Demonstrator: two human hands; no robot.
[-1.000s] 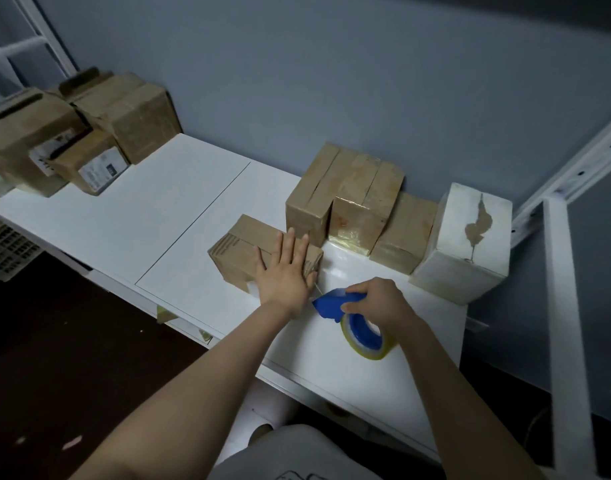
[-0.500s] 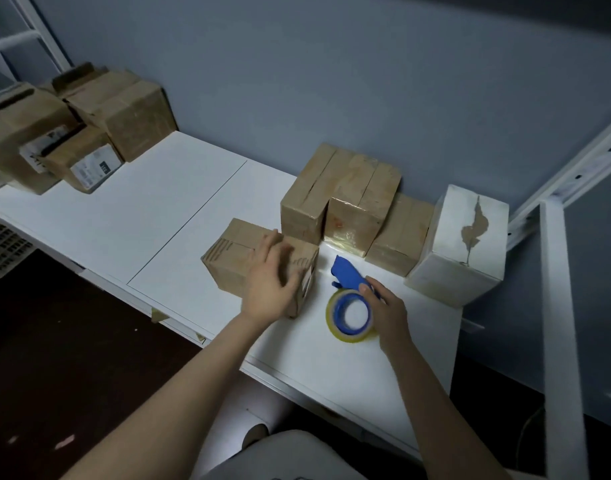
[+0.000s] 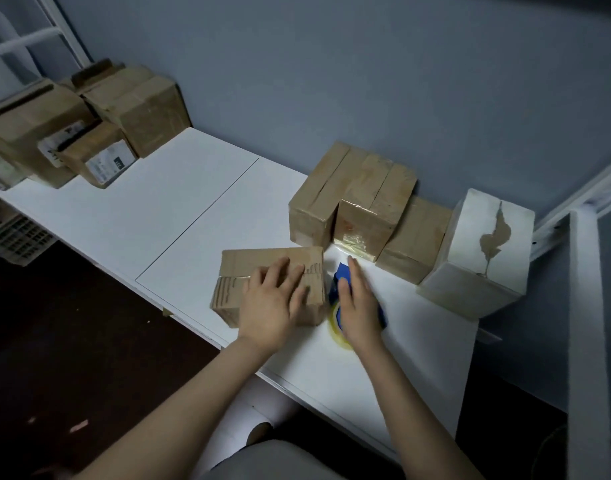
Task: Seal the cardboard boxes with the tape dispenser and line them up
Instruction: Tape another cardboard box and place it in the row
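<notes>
A small brown cardboard box [image 3: 248, 271] lies near the front edge of the white table [image 3: 179, 209]. My left hand [image 3: 272, 303] rests on its top and near side, fingers wrapped over the edge. Right beside the box, the blue tape dispenser [image 3: 342, 275] with its yellowish tape roll [image 3: 335, 329] sits under my right hand [image 3: 357, 306], which lies flat over it with fingers extended. Behind, three taped brown boxes [image 3: 352, 199] and a white box [image 3: 484, 251] stand in a row along the wall.
A pile of several brown boxes [image 3: 89, 133] with labels sits at the table's far left. A white metal frame post [image 3: 588, 341] rises at the right. A plastic crate [image 3: 16, 237] sits below the left end. Dark floor lies in front.
My left hand has turned the small box so its long side faces me. My right hand has brought the tape dispenser against the box's right end and now lies flat over it.
</notes>
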